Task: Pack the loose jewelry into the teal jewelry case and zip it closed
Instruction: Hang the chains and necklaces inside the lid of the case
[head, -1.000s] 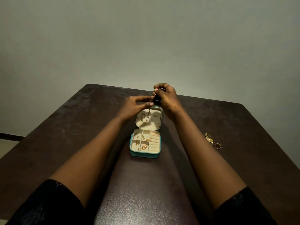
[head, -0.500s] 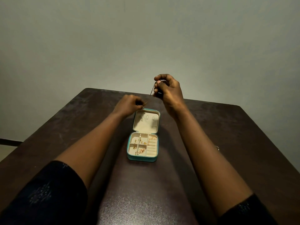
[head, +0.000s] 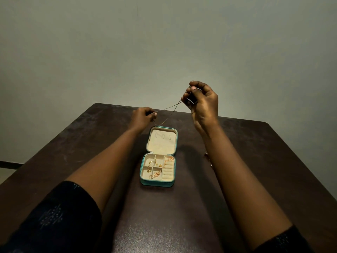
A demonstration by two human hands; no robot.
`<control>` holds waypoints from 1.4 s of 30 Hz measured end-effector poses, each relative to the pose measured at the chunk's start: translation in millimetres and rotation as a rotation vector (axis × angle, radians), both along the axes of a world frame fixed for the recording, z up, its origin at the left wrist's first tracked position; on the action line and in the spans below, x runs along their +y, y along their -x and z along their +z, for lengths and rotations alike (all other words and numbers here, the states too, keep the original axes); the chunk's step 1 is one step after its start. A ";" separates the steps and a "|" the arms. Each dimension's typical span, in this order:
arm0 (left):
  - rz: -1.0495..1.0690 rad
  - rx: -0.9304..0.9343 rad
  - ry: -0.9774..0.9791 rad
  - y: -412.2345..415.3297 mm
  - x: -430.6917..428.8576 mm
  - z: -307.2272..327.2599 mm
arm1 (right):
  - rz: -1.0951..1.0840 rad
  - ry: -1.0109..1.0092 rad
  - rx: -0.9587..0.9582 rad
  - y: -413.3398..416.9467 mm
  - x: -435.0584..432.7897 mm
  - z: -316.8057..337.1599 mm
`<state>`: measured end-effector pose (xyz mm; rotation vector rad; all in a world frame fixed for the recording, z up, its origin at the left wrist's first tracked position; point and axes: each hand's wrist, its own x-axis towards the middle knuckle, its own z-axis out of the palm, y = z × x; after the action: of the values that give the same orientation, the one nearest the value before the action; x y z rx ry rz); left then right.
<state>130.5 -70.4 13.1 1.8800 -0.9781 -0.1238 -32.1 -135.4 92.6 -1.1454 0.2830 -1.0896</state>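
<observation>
Chain pulled taut btwn both hands.
L hand (head: 144, 115) & R hand (head: 202, 99) each pinch the thin chain (head: 167, 107), held in air near far edge of desk (head: 73, 143); case (head: 157, 182) lies open mid-desk, gold pcs (head: 156, 174) in tray.

On my feed, a second ago both hands were bunched together right over the open lid (head: 161, 147) of the small teal zip jewelry case (head: 156, 183). Now they've pulled apart. The left hand (head: 143, 116) has slid out to the left, and the right hand (head: 202, 99) has lifted up and off to the right. The thin gold chain (head: 167, 107) that was dangling against the lid's cream lining is out now, strung between the two pinches.
</observation>
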 end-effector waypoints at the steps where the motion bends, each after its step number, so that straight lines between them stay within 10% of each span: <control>1: -0.022 0.043 0.025 0.9 0.6 2.6 | 0.004 -0.052 -0.053 1.8 -3.2 1.3; 7: -0.203 0.151 0.119 5.0 7.4 21.6 | -0.104 -0.180 -0.114 13.7 -20.2 0.6; 24: -0.483 0.149 0.167 61.9 5.8 113.9 | -0.551 0.247 0.851 54.2 -20.4 -67.3; 42: -0.587 0.341 0.084 108.1 -7.6 133.8 | -0.461 -0.149 0.597 74.0 1.4 -96.8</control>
<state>22.4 -78.0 146.9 1.3866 -1.2392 -0.7142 -106.1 -134.0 -4.2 -1.2837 1.1219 -1.0725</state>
